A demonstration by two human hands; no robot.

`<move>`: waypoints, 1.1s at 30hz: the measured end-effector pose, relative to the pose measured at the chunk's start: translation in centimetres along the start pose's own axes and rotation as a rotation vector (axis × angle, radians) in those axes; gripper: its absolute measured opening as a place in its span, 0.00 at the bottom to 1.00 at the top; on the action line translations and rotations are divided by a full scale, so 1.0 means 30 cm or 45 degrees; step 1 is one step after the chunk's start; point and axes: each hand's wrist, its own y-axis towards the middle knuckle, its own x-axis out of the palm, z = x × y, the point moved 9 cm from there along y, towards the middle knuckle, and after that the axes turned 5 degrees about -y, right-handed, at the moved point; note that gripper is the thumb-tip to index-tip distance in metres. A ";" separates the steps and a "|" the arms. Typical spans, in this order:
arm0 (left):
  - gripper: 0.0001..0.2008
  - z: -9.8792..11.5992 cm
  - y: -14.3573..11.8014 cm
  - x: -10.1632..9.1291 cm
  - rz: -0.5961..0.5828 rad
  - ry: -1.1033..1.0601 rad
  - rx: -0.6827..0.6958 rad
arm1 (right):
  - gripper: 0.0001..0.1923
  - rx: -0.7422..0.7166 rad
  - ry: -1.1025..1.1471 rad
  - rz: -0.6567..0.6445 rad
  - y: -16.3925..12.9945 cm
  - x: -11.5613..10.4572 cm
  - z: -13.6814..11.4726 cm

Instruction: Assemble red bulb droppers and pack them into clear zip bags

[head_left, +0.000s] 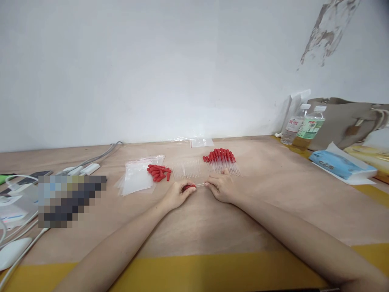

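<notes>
I've got both hands down on the desk (194, 227), mid-frame. Left hand (176, 195) is pinched narrow on a red rubber cap (189, 187); right hand (221, 187) is pinched on the other end of a thin clear tube (199, 185). The two pieces meet between the hands, just in front of the row of loose clear tubes (187, 169).

To do this bit well, I'd judge: keep tube and cap in one straight line, grip the tube close to the joint so it won't flex or snap, push w/ a slight twist, wrists resting on the desk for steadiness.

Around it: pile of loose red caps (158, 172) to the left, small clear bags (136, 177) beside them, finished droppers (221, 159) fanned out just behind the right hand.

Hard to make out: whether the cap is already seated on the tube or only touching, since fingers cover the joint. The tube is nearly invisible vs. the desk. Far left is pixelated, and cables there run out of frame. Bottles (300, 123) and a bag at right are partly cut off.
</notes>
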 end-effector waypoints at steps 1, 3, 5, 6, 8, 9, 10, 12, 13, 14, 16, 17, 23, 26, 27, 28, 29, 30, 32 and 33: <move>0.10 0.002 0.000 0.002 -0.006 0.013 0.011 | 0.13 -0.009 -0.007 -0.010 0.000 0.002 -0.003; 0.10 0.002 0.000 0.008 -0.020 0.023 0.027 | 0.14 -0.026 -0.017 -0.036 0.000 0.008 -0.009; 0.11 0.002 0.000 0.013 -0.030 0.028 0.041 | 0.15 -0.036 -0.021 -0.063 0.000 0.014 -0.013; 0.11 0.003 -0.001 0.015 -0.033 0.032 0.048 | 0.15 -0.036 -0.022 -0.073 0.001 0.017 -0.015; 0.10 0.004 -0.001 0.018 -0.039 0.039 0.055 | 0.15 -0.033 -0.020 -0.094 0.002 0.023 -0.016; 0.10 0.005 -0.002 0.018 -0.040 0.044 0.056 | 0.15 -0.034 -0.014 -0.108 0.002 0.028 -0.017; 0.10 0.006 -0.002 0.018 -0.038 0.048 0.058 | 0.15 -0.034 -0.005 -0.119 0.002 0.032 -0.017; 0.09 0.009 -0.003 0.017 -0.031 0.059 0.065 | 0.15 -0.036 0.019 -0.144 0.003 0.040 -0.020; 0.09 0.011 -0.003 0.015 -0.025 0.066 0.070 | 0.15 -0.035 0.030 -0.157 0.003 0.044 -0.021; 0.09 0.012 -0.003 0.014 -0.019 0.073 0.076 | 0.16 -0.031 0.039 -0.168 0.003 0.046 -0.022; 0.09 0.014 -0.003 0.014 -0.010 0.076 0.086 | 0.17 -0.023 0.056 -0.188 0.003 0.049 -0.024; 0.09 0.013 -0.003 0.015 -0.006 0.072 0.089 | 0.17 -0.020 0.067 -0.196 0.002 0.048 -0.026; 0.09 0.015 0.002 0.002 0.061 -0.005 0.066 | 0.16 -0.033 0.041 -0.168 -0.009 0.022 -0.037; 0.13 0.029 0.003 -0.055 0.180 0.142 0.104 | 0.14 -0.045 0.047 -0.093 -0.012 0.006 -0.038; 0.14 0.034 0.002 -0.083 0.240 0.243 0.132 | 0.13 -0.019 0.055 -0.056 -0.011 0.001 -0.030; 0.14 0.036 0.000 -0.114 0.307 0.357 0.158 | 0.13 0.023 0.060 -0.009 -0.011 -0.005 -0.016; 0.13 0.033 -0.003 -0.144 0.370 0.468 0.175 | 0.13 0.073 0.064 0.044 -0.011 -0.010 0.001; 0.12 0.026 -0.005 -0.173 0.426 0.569 0.182 | 0.13 0.125 0.061 0.102 -0.013 -0.016 0.019; 0.09 -0.001 -0.008 -0.216 0.505 0.739 0.170 | 0.12 0.215 0.031 0.227 -0.020 -0.028 0.055; 0.09 -0.018 -0.009 -0.231 0.527 0.807 0.153 | 0.12 0.246 0.001 0.283 -0.026 -0.035 0.070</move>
